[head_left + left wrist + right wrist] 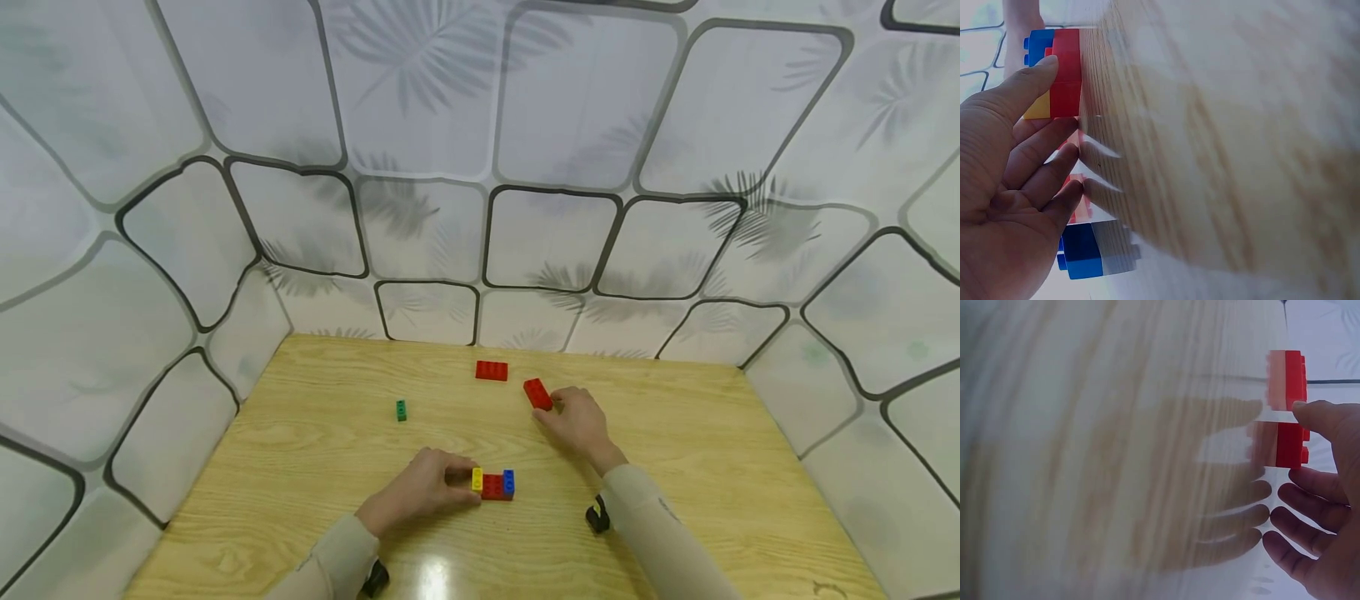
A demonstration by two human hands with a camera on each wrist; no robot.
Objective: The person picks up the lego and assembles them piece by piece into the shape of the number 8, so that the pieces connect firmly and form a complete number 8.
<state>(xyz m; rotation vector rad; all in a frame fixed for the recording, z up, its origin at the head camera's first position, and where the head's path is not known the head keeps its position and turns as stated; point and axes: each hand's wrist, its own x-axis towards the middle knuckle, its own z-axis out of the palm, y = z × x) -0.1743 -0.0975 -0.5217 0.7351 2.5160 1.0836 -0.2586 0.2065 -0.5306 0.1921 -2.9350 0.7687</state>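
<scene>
My left hand [427,486] grips the left end of a small build of toy building bricks on the table, its thumb at the near side and its fingers at the far side. The build has a red brick [492,487] as base, a yellow brick [477,478] on its left end and a blue brick [509,482] on its right end. Farther off, my right hand [581,421] pinches a loose red brick [537,394] between thumb and index finger. The right wrist view shows that red brick [1289,445] low over the tabletop, the other fingers spread below it.
Another red brick [491,371] lies near the back of the wooden table [315,483]. A small green brick [401,410] stands to the left. Patterned cloth walls [427,250] enclose the table at the back and both sides.
</scene>
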